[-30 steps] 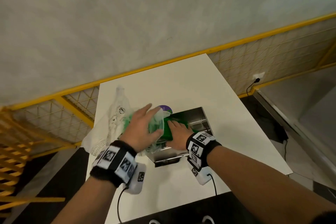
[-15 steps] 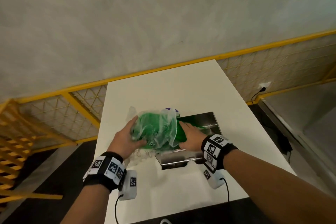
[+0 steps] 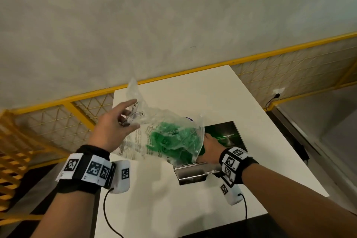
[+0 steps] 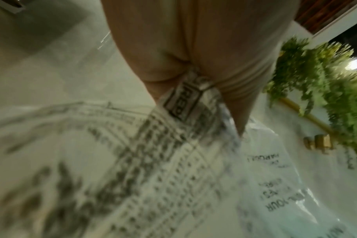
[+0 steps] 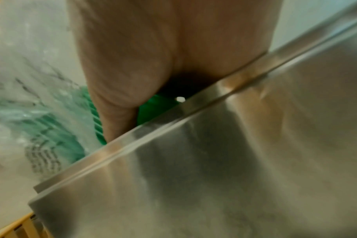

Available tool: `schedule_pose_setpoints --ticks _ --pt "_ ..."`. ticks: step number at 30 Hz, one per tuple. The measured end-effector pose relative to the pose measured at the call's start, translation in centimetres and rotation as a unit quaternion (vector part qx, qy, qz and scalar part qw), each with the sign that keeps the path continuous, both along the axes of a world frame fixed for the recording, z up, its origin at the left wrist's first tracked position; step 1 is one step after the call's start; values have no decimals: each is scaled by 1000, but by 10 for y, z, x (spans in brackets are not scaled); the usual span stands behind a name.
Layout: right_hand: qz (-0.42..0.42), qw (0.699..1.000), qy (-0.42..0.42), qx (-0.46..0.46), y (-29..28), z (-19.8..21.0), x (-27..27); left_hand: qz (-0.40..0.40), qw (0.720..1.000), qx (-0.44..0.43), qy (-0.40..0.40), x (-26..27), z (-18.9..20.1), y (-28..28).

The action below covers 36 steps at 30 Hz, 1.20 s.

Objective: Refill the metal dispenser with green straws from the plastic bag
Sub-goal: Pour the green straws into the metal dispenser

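The clear printed plastic bag [image 3: 139,141] hangs tilted over the table, with green straws [image 3: 170,139] bunched at its lower right end. My left hand [image 3: 133,116] pinches the bag's empty upper end, index finger stretched out; the left wrist view shows the plastic [image 4: 183,99] caught between thumb and fingers of that hand [image 4: 194,64]. My right hand [image 3: 209,147] reaches into the open top of the metal dispenser [image 3: 193,174] at the bag's mouth. Its thumb [image 5: 116,122] lies beside green straws [image 5: 153,109] above the steel wall [image 5: 234,161]. Its fingers are hidden.
The dispenser stands on a white table [image 3: 193,92] against a grey wall. A yellow mesh railing [image 3: 58,121] runs behind and to the left. A purple round object [image 3: 190,119] peeks out behind the bag. Cables hang from both wrist units.
My left hand has risen up and to the left, lifting the bag's closed end and stretching the bag out. The right hand has stayed at the dispenser's opening.
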State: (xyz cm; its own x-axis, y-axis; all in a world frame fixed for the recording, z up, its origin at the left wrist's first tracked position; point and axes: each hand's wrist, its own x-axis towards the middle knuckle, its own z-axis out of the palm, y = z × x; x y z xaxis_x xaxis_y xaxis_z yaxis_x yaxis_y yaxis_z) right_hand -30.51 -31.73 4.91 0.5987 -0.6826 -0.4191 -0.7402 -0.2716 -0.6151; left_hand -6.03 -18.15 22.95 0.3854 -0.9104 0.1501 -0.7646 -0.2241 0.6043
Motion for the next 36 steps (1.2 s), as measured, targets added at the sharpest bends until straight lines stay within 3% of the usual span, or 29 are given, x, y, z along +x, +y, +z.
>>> schedule_pose_setpoints --ticks 5,9,12,14,17,19,22,26,33,36 --pt "-7 1000 0 -7 0 -2 6 28 995 -101 -2 -3 16 -4" --pt "-7 1000 7 -9 0 -6 5 49 992 -48 106 13 4 20" --pt "-8 1000 6 -12 1 -9 6 114 977 -41 173 28 -33 63" --pt "-4 1000 11 -13 1 -10 6 151 938 -54 309 25 -72 87" --pt "-2 1000 8 -27 1 -8 6 185 811 -76 550 0 -118 86" --pt "-5 999 18 -36 2 -8 7 185 770 -98 603 -15 -125 63" --pt "-19 998 28 -49 -2 -23 8 181 776 -134 589 -25 -118 34" --pt "-9 999 28 -40 -25 -78 9 209 796 -131 552 -27 -121 31" --pt "-19 999 -10 -48 -17 -65 9 210 801 -175 533 -18 -113 35" --pt "-27 997 -28 -66 -2 -27 7 212 804 -195 521 -6 -103 32"
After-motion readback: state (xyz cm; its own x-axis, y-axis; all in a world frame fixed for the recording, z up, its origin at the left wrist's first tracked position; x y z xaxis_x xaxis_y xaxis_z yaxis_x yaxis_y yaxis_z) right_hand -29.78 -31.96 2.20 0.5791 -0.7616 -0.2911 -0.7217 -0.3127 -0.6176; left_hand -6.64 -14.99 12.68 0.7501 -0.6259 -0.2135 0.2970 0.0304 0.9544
